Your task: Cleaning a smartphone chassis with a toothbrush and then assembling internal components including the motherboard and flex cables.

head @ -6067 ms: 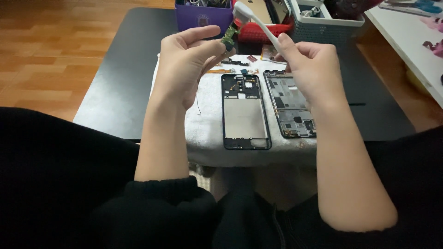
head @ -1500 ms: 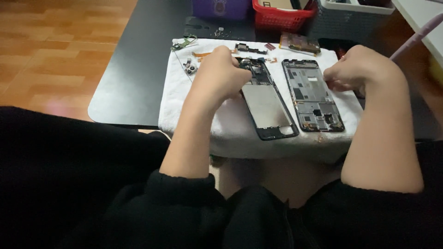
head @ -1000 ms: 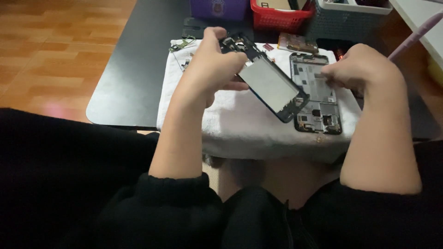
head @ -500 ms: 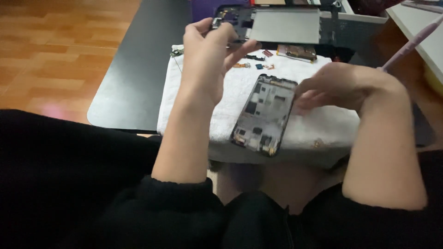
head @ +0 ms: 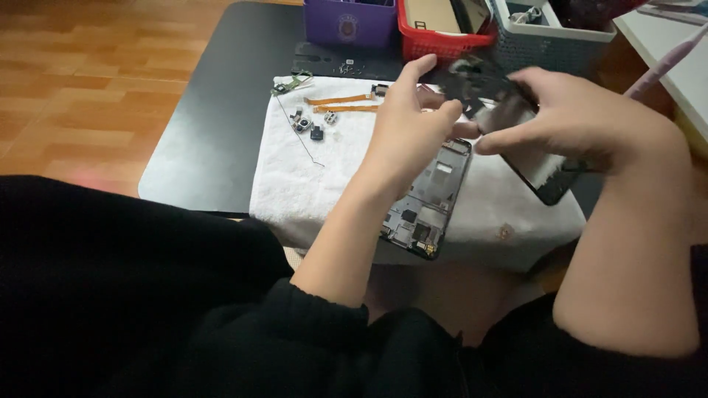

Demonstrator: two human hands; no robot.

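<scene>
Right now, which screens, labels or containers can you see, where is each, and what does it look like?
Phone screen panel: dark rectangle, held in both hands, blurred.
Purple box: far table edge, small pale emblem on its front.
Red basket: right of the purple box, slotted wall.
Grey basket: far right, pale rim.

We are looking at a home repair corner: a small black desk on a warm wooden floor at the left of the frame, a white towel as a work mat, loose phone parts on it, and plastic baskets along the top edge.
</scene>
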